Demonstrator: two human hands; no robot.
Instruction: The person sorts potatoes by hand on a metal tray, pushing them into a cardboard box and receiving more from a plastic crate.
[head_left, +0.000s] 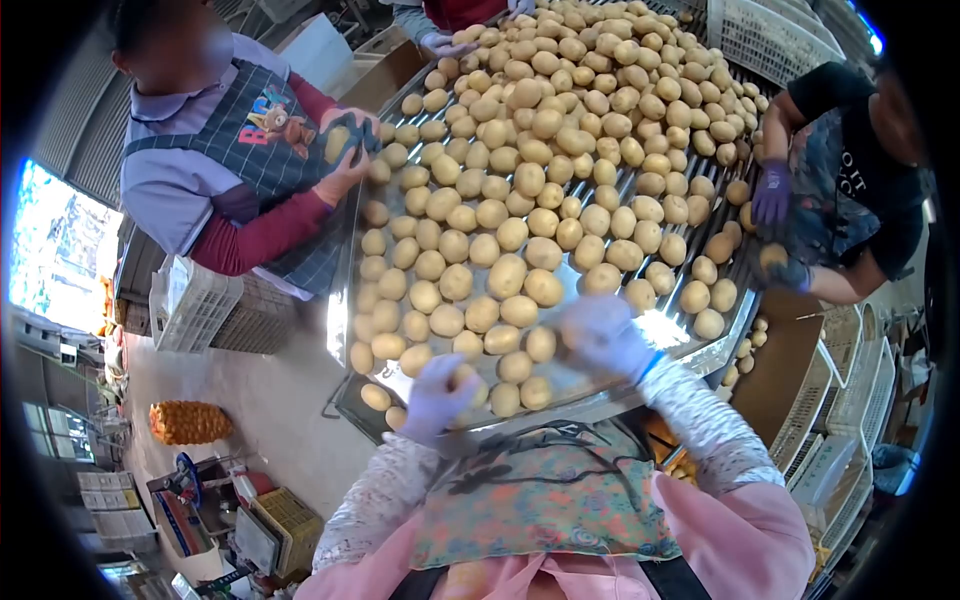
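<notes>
A metal sorting table (345,290) carries a broad spread of tan potatoes (505,275), heaped higher at the far end. My left hand (438,398), in a pale lavender glove, is at the near edge with its fingers curled round a potato (466,377). My right hand (603,338), gloved the same way with a blue band at the wrist, hovers low over the table to the right of the nearest potatoes. Motion smears its fingers, and I cannot tell whether a potato is in them. Loose potatoes (515,367) lie between my two hands.
A person (230,150) at the left side holds a potato in dark gloves. Another person (850,190) works at the right, and a third one's gloved hand (447,45) is at the far end. White crates (835,400) stand right; a filled orange net sack (190,423) lies on the floor.
</notes>
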